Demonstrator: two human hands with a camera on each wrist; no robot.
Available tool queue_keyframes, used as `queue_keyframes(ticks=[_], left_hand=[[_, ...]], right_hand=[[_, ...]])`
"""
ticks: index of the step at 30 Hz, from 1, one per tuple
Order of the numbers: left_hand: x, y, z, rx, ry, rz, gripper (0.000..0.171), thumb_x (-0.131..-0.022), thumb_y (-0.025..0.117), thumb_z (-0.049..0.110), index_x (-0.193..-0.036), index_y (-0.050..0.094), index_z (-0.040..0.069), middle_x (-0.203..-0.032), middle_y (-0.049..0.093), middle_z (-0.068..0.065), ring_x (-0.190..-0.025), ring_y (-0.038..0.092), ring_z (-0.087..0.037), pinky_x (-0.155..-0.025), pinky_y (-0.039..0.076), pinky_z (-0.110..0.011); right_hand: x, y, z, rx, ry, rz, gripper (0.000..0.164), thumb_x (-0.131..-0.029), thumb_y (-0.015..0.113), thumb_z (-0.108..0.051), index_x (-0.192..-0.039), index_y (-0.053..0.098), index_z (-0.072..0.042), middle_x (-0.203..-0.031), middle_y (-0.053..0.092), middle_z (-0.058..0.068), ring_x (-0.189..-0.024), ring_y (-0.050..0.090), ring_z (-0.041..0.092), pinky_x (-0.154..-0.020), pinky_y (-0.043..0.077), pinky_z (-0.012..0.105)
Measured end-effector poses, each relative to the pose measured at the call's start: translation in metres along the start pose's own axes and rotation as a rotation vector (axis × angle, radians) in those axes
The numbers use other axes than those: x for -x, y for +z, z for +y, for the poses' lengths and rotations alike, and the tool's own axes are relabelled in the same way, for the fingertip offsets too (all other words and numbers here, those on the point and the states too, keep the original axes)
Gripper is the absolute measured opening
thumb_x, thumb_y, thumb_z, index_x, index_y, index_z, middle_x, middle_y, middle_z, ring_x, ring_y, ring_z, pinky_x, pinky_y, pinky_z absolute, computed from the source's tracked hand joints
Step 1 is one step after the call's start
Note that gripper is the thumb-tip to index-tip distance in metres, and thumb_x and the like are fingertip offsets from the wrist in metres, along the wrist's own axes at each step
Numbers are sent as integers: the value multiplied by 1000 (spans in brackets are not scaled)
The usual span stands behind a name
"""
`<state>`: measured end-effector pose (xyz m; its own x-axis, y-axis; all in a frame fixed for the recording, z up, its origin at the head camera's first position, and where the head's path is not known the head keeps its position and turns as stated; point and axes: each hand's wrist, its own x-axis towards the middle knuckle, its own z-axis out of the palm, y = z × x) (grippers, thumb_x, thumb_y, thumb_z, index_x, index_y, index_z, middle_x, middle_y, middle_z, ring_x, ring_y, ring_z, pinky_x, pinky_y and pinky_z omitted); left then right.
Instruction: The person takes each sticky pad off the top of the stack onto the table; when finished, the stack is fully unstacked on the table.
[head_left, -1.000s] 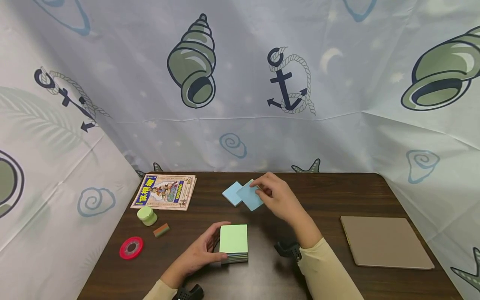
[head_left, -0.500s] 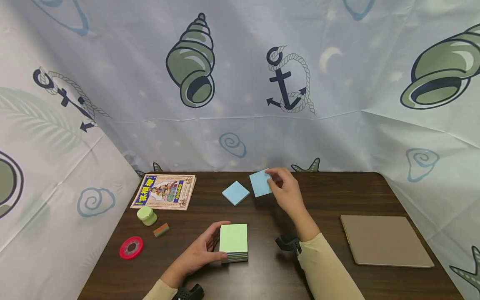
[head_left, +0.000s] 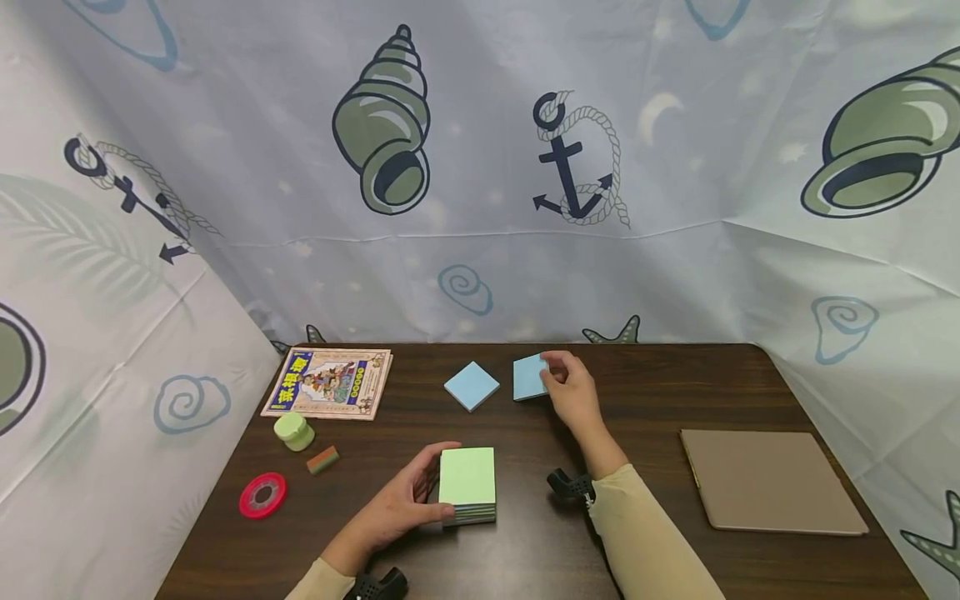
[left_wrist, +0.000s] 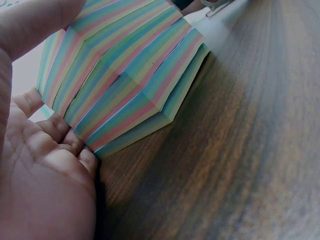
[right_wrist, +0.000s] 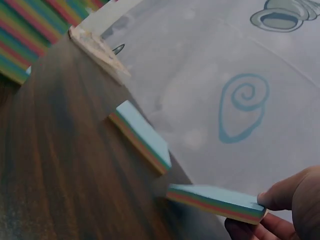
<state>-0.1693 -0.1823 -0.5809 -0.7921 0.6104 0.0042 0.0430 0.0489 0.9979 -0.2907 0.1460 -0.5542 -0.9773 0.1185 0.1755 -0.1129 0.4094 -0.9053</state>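
**Let the pad down level, fingers out first**

My right hand [head_left: 576,400] pinches the blue pad [head_left: 528,377] by its right edge, towards the far side of the worktop [head_left: 600,533]. The other pad [head_left: 472,386] lies just to its left, apart from it and turned cornerwise to me. My left hand [head_left: 395,507] is curled round the stack [head_left: 467,475] nearer me, thumb at its near side.

The step looks to me like placing the blue pad beside the other pad. To do it well, I'd bring it down level, slip the fingers from beneath before lifting the thumb, and leave the gap between the two alone. For the left hand a light hold should do; squeezing could shift the layers of the stack.

From my head I see the blue pad as little more than a plain top, and the stack mostly as a green one. The right wrist view adds the blue pad's striped side, with my thumb above and fingers below; whether its underside touches the worktop, I can't tell. The left wrist view shows the stack's side: many striped layers, slim gaps, uneven edges.
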Motion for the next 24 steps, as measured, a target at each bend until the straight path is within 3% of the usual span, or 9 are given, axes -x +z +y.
queue_keyframes(ticks=[10, 16, 24], left_hand=[[0, 0, -1, 7, 1, 1, 90, -98, 80, 4, -170, 27, 6, -165, 42, -20, -150, 46, -1, -119, 35, -12], [0, 0, -3, 20, 9, -1, 89, -98, 79, 4, -170, 26, 4, -165, 42, -21, -151, 45, -2, -120, 34, -12], [-1, -1, -3, 3, 0, 3, 88, -99, 79, 5, -170, 27, 7, -166, 43, -18, -153, 44, -2, -120, 34, -11]], right_hand=[[-1, 7, 14, 58, 40, -127, 60, -96, 82, -8, -152, 60, -9, -142, 61, 22, -112, 67, 36, -86, 57, 42], [-1, 10, 18, 152, 0, -155, 56, -94, 84, -9, -147, 66, -5, -141, 60, 24, -115, 66, 39, -97, 55, 54], [2, 15, 17, 216, -79, -155, 51, -95, 85, -14, -143, 70, -4, -140, 60, 25, -118, 63, 37, -105, 52, 55]])
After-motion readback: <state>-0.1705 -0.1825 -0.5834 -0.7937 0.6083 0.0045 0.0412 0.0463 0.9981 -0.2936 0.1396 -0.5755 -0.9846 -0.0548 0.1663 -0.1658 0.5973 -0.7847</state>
